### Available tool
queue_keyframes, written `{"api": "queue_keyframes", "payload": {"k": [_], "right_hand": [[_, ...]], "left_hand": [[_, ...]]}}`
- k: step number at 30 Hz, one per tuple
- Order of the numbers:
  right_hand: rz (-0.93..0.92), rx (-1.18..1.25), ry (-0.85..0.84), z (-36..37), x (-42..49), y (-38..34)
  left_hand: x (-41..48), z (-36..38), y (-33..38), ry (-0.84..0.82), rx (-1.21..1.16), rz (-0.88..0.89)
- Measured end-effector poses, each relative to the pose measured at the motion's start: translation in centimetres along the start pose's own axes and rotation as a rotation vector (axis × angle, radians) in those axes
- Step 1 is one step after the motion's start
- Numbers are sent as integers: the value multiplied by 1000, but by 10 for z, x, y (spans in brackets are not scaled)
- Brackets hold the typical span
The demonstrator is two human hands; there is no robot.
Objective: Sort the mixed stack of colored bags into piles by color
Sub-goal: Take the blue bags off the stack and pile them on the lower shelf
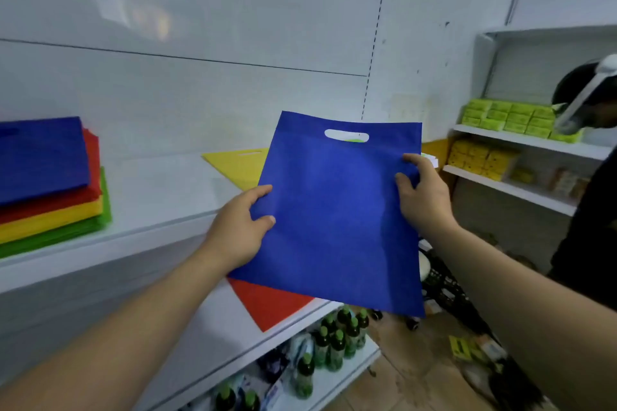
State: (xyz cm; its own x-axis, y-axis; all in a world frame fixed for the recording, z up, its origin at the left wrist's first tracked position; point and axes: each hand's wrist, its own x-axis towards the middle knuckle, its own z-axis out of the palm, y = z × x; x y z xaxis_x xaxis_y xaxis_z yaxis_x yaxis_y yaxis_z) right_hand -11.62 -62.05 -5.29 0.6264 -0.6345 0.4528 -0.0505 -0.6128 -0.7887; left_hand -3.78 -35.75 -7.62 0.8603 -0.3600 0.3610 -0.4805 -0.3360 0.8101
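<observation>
Farthest left of the blue bag (337, 217), well apart from it, the mixed stack (43, 157) lies on the white shelf top (160, 190). Another blue sheet is uppermost there, with red, yellow and green layers fanned out beneath.

Just behind the blue bag's upper left corner, a yellow bag (237, 167) lies flat on the shelf, partly covered by it.

The left hand (240, 230) pinches the blue bag's left edge about midway down. Its digits are curled onto the front face and the back of the hand faces the camera.

The blue bag itself is held up off the shelf between both hands. It is nearly upright, leaning a little to the right, with the cut-out handle slot at the top. A sliver of something green shows through that slot.

Under its lower left corner a red bag (267, 304) lies on the shelf, one corner pointing toward the shelf's front edge. Below the blue bag, green-capped bottles (334, 340) stand on a lower shelf.

The right hand (420, 197) grips the blue bag's right edge a little higher up, fingertips curled over the front.

To the right of the blue bag, side shelving holds lime-green packets (507, 118) above yellow packs (480, 157). Beyond these, at the frame's edge, is another person in dark clothing (591, 210).
</observation>
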Motion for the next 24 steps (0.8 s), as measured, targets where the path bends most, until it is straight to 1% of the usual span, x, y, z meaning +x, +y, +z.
{"api": "queue_keyframes", "payload": {"k": [4,8,13,18,24], "right_hand": [[71,-84,-26,-55,7,74],[110,-145,-87,-100,21,144],[132,-177,-160,-129,38,212],[184,-200,-236,-120,59,264],[197,-201,-314,-64,102,306]], "left_hand": [[-9,96,7,-70,-17,-37],[-17,185,11,-121,-13,-107],[-23,261,10,-146,23,-209],[-18,304,-6,-159,46,-277],[18,327,-44,-132,21,-360]]}}
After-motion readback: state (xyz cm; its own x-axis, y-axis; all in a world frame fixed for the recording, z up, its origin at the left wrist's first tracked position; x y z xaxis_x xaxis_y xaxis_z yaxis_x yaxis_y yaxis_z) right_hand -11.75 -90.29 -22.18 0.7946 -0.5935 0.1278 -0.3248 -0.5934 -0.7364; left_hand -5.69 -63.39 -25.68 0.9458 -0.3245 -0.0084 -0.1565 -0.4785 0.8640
